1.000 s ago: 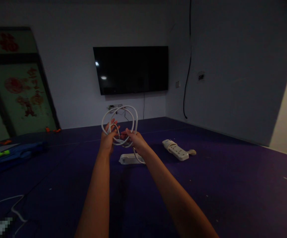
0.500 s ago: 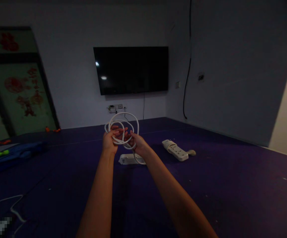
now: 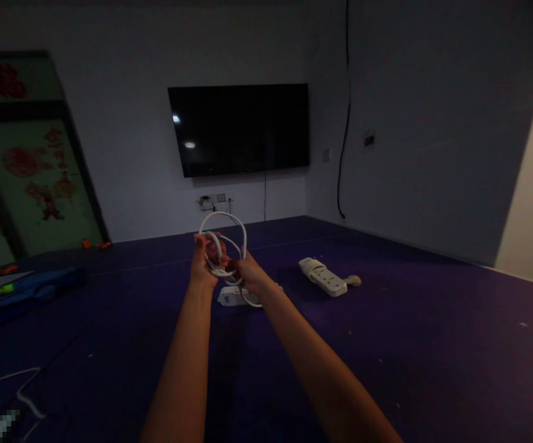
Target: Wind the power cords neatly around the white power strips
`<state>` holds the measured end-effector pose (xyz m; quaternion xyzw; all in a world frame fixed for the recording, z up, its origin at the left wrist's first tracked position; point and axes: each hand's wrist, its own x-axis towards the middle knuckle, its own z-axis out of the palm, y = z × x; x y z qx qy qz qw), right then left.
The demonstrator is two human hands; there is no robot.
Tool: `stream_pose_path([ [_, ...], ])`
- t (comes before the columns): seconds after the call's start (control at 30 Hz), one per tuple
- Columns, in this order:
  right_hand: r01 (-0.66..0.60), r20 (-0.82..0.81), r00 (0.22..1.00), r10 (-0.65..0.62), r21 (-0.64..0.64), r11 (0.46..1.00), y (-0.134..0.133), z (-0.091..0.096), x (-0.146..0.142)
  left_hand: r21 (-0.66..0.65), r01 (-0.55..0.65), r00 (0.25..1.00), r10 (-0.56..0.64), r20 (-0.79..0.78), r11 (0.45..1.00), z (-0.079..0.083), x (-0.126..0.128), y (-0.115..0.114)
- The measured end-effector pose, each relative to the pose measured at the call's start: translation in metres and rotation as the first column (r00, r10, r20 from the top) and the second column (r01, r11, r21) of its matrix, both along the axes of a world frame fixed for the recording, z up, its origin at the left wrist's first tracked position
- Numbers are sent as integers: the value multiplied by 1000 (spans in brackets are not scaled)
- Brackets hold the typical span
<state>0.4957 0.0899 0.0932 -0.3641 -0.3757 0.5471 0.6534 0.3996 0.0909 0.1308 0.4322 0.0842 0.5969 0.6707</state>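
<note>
At the lower left, nearest the camera, a thin white cable (image 3: 27, 400) bends across the dark purple surface (image 3: 414, 344). Both bare forearms reach forward, and the hands meet around a loosely coiled white cord (image 3: 219, 247), held up above the surface with its loops standing upright. The left hand (image 3: 203, 267) grips the coil's left side, fingers curled through the loops; the right hand (image 3: 251, 272) pinches the lower right side, its fingertips partly hidden by the strands. One length of cord hangs below the right hand and curves by a white power strip (image 3: 232, 296), whose right end is partly covered by the right forearm. Farther right lies a second power strip (image 3: 333, 283), slanted, sockets up, with its own cord wrapped around its far end and a plug (image 3: 353, 280) just beside the near end. Well to the left is a crumpled blue cloth (image 3: 47, 286). On the back wall, a wide black television (image 3: 243, 129) hangs above a row of wall sockets (image 3: 221, 198).
</note>
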Motion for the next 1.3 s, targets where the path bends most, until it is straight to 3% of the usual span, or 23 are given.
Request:
stream_pose_path([
  [0.13, 33, 64, 997, -32, -17, 999, -1, -3, -2, 120, 107, 994, -104, -30, 987, 1, -2, 0],
  [0.3, -102, 67, 992, 103, -17, 995, 0, -4, 2, 178, 164, 986, -158, -46, 970, 0, -10, 2],
  [0.57, -259, -72, 962, 262, 44, 965, -5, -4, 12, 205, 168, 986, -160, -56, 964, 0, -14, -1],
  [0.73, -300, -81, 948, 308, 94, 949, -4, -5, 19, 199, 54, 998, -50, -26, 979, 1, -8, -5],
  [0.83, -311, -75, 944, 320, 112, 944, -5, -4, 22, 173, -96, 995, 98, 2, 980, -1, -5, 0],
  [0.93, -288, -61, 953, 296, 117, 951, -6, -2, 24, 185, -265, 962, 272, -10, 946, -4, -4, 8],
  [1.03, -247, -38, 966, 255, 150, 957, -7, 2, 26, 127, -372, 910, 388, -143, 920, -3, -7, 14],
  [1.13, -198, -14, 979, 205, 197, 960, -9, 5, 27, 48, -433, 812, 412, -414, 900, 4, -17, 12],
  [1.2, -154, -9, 987, 161, 235, 960, -10, 7, 28, 70, -486, 679, 427, -597, 871, 11, -27, 6],
  [1.3, -84, 5, 996, 86, 283, 955, -10, 9, 28, 185, -529, 406, 438, -802, 828, 21, -43, -5],
])
